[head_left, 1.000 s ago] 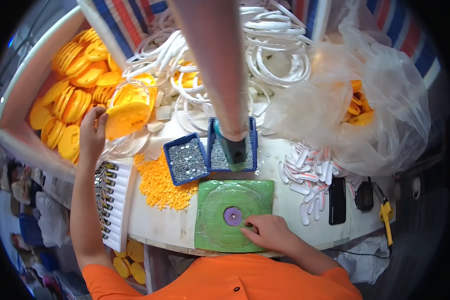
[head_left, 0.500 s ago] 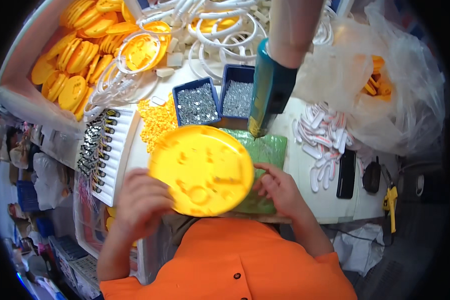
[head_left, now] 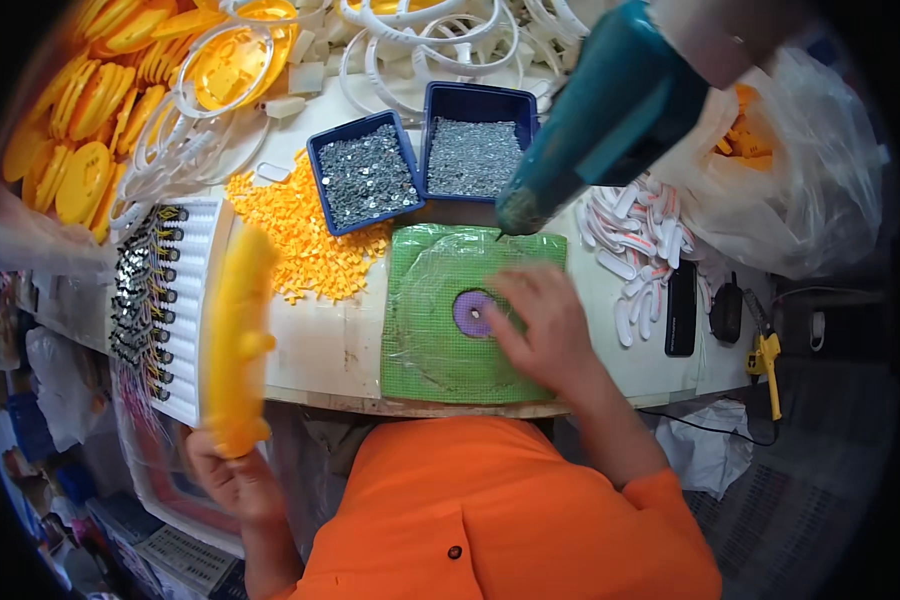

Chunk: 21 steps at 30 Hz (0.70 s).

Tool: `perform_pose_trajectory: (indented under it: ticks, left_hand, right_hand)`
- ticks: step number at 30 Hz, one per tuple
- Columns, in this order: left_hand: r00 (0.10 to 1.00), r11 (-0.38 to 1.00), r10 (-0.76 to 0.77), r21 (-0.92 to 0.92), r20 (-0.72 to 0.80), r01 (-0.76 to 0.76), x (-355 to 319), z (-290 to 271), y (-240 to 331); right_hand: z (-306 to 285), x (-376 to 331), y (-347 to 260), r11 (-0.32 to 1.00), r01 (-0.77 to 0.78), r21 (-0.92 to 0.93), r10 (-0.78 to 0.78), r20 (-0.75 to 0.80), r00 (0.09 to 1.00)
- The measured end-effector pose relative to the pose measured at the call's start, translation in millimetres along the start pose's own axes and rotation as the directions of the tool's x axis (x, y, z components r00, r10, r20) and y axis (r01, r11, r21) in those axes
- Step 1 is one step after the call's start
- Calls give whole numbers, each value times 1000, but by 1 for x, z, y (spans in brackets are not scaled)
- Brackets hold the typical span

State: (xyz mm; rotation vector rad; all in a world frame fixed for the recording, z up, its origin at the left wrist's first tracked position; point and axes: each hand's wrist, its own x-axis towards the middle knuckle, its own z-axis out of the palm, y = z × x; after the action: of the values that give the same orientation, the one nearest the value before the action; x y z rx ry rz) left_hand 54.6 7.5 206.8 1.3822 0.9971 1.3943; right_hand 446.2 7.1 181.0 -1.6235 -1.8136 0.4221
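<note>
At the left, my left hand (head_left: 242, 480) grips the lower end of a round yellow plastic disc (head_left: 238, 345), which is turned nearly edge-on and blurred by motion. My right hand (head_left: 548, 330) holds nothing; its fingers are apart over the green mat (head_left: 430, 350), close to a purple ring (head_left: 473, 313) at the mat's middle. Clear film covers the mat. Above the mat hangs a teal power screwdriver (head_left: 610, 110), its tip pointing down near the mat's far edge.
Two blue trays of small metal parts (head_left: 368, 175) stand beyond the mat, beside small yellow pieces (head_left: 305, 235). Yellow discs (head_left: 85, 185) and white rings (head_left: 425, 40) pile up at the back. White curved parts (head_left: 630, 235), a black phone (head_left: 681, 310) and a plastic bag (head_left: 800, 170) lie right.
My left hand has carried the yellow disc left off the mat and tipped it on edge. My right hand has let go of it and moved over the mat. The screwdriver hangs more slanted.
</note>
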Motion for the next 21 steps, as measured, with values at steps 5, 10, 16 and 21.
perform_pose_trajectory:
  ticks: [5,10,16,21]
  left_hand:
    - [970,993,117,27,-213,-113,16,-16,10]
    - [977,995,13,-97,-215,-34,24,-8,-4]
    - [982,999,-2,-47,-189,-7,43,6,-8]
    - [997,999,-16,-49,-80,12,57,28,-2]
  right_hand:
    - [24,48,34,925,6,-380,-23,-40,999]
    - [48,72,10,941,-15,-338,30,40,999]
    - [55,79,11,942,-51,-332,46,-23,999]
    - [72,85,0,863,-109,-493,52,-128,990]
